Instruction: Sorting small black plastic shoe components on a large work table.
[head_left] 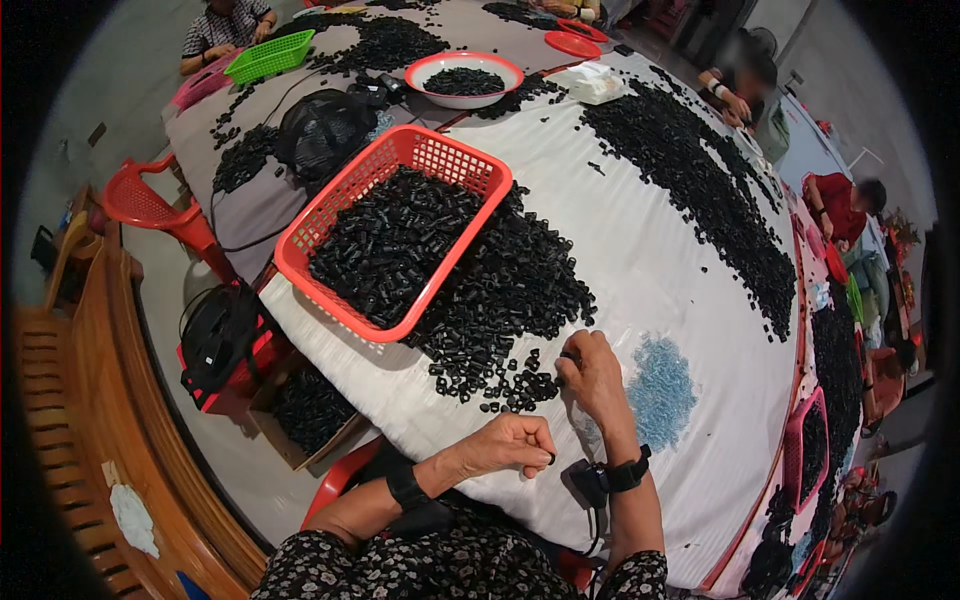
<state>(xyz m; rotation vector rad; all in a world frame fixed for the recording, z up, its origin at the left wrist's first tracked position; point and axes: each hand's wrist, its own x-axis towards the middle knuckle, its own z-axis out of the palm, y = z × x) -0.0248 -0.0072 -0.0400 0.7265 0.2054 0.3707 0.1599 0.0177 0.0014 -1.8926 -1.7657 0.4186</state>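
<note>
My left hand (505,445) hovers low over the white cloth with thumb and fingers pinched on a small black plastic piece, its dark end showing at the fingertips. Farther forward, my right hand (596,380) is at the edge of a loose pile of small black plastic pieces (510,300). Its fingers are curled together, with a dark bit at the tips that is too small to make out. Right of that hand lies a patch of small clear-blue pieces (662,390). Behind the pile stands a red plastic basket (400,328) full of black pieces.
More black pieces (690,180) spread over the far right of the table. A red-rimmed bowl (465,103), a black mesh bag (322,135) and a green basket (270,57) stand farther back. Left are a red chair (150,205) and a wooden bench (120,400). Several people sit around.
</note>
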